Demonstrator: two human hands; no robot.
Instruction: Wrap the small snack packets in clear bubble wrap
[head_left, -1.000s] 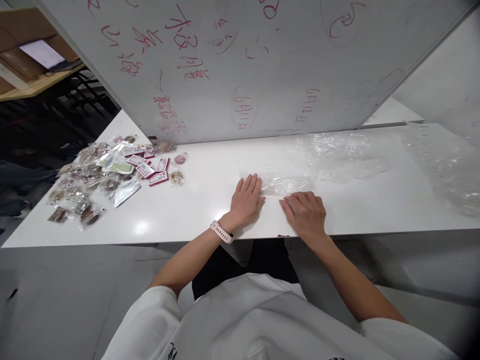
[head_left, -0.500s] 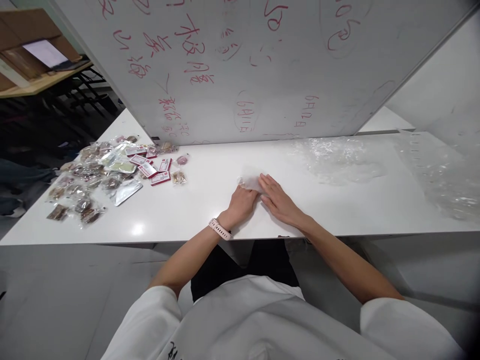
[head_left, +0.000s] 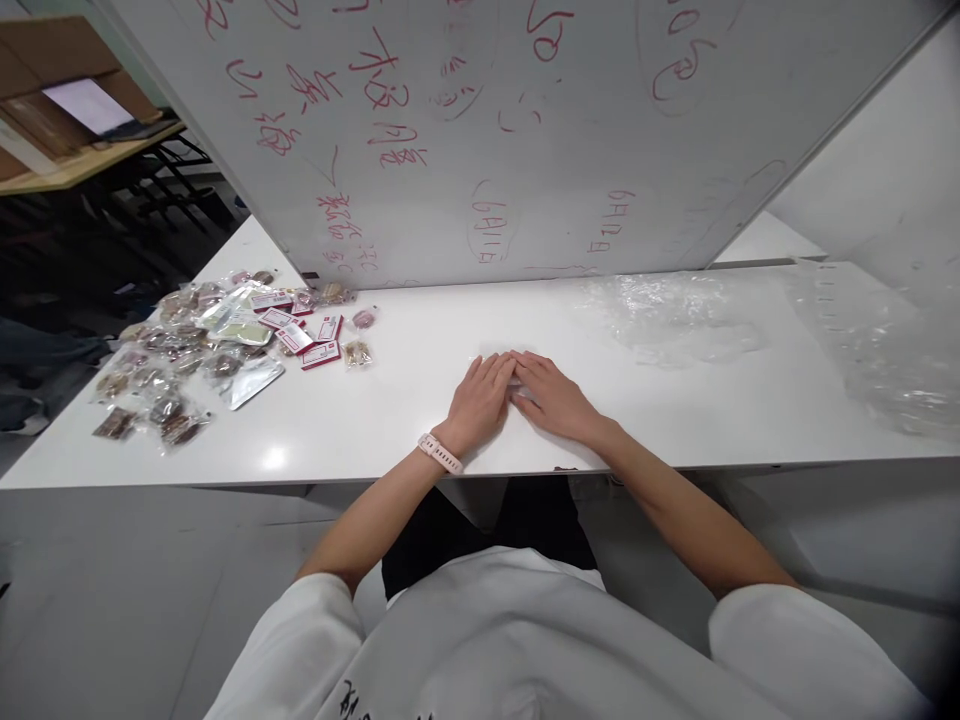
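Note:
Both my hands lie on a small clear plastic bag [head_left: 525, 352] on the white table [head_left: 390, 420]. My left hand [head_left: 480, 400] rests on it with fingers stretched out and pointing forward; a pale pink wristband [head_left: 440, 453] circles that wrist. My right hand [head_left: 553, 395] lies opposite, fingers extended, its fingertips meeting those of the left. Most of the bag is hidden under the hands, so I cannot tell what it contains.
At the left lies a pile of small packets [head_left: 180, 350] with red-and-white cards [head_left: 296, 340] and a silver pouch [head_left: 253, 382]. Clear plastic bags [head_left: 667, 320] lie right of centre, plastic sheeting [head_left: 885, 360] farther right. A whiteboard [head_left: 450, 150] stands behind.
My left hand has gone from curled to flat, its fingers now stretched forward over the bag. My right hand has shifted slightly, and less of the bag shows.

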